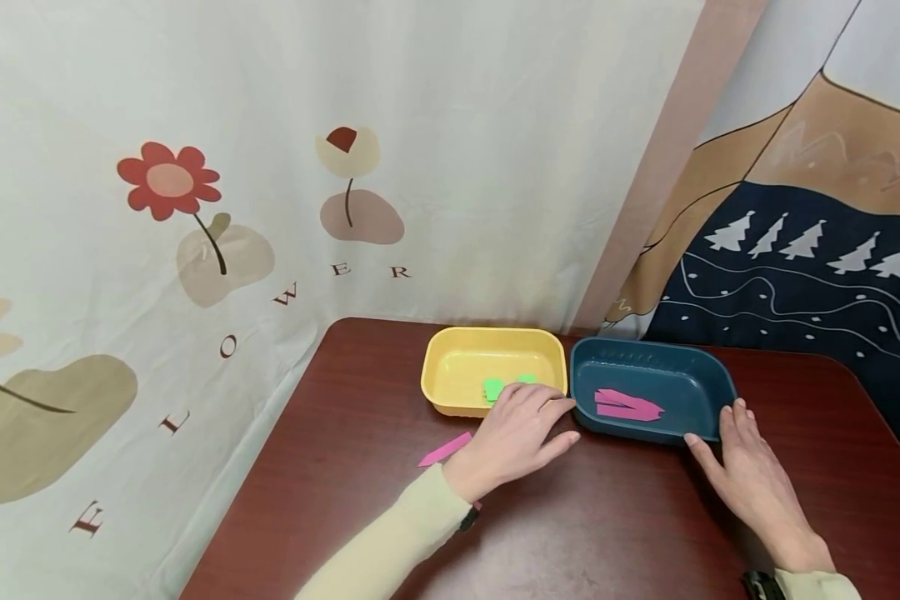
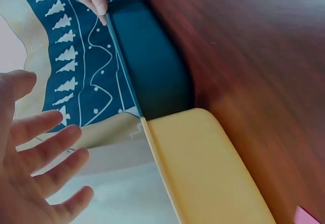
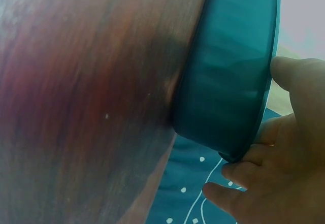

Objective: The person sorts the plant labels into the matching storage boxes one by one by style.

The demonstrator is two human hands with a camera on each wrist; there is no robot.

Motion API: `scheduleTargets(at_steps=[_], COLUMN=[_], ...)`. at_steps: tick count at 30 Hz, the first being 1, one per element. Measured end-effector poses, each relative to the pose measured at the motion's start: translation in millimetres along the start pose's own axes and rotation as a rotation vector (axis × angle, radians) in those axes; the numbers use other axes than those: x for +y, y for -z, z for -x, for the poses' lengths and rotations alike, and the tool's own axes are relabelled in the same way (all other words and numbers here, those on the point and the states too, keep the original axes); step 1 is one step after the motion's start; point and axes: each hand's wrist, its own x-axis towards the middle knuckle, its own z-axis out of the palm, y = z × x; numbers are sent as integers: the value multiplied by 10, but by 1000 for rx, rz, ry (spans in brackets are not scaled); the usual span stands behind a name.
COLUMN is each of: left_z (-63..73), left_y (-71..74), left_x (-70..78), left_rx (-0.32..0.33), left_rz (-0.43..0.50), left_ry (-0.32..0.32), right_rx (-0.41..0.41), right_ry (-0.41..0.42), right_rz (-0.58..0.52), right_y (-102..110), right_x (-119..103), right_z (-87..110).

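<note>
My left hand (image 1: pixel 513 429) hovers over the front right edge of a yellow tray (image 1: pixel 465 357), fingers spread with nothing between them in the left wrist view. Two bright green pieces (image 1: pixel 493 388) show in that tray, partly hidden by the hand. Against its right side stands a dark blue tray (image 1: pixel 682 379) holding flat pink pieces (image 1: pixel 627 406). My right hand (image 1: pixel 757 475) rests at this blue tray's front right corner, thumb on the front rim and fairly straight fingers along the right end. A pink strip (image 1: pixel 444 450) lies on the table beside my left wrist.
The dark reddish-brown table (image 1: pixel 570 533) runs beneath both trays, which sit near its back edge. Behind it hangs a pale curtain (image 1: pixel 457 167) with printed flowers. A dark cloth with white trees (image 1: pixel 795 275) hangs at the right.
</note>
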Motion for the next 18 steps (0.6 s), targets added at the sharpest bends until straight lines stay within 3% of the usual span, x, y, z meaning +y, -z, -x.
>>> scheduleTargets(at_steps=[7,13,18], left_z=[413,683,866], left_y=[78,111,90], left_x=[-134,-225,-273], left_rx=[-33,-33,-113], left_rz=[-13,-20,-17], left_ry=[40,67,110], right_rx=[-25,-44,-46], right_ry=[-16,-30,-27], right_rz=[5,10,10], right_y=[21,31,22], right_x=[-8,1,-4], right_z=[-7,-15,-23])
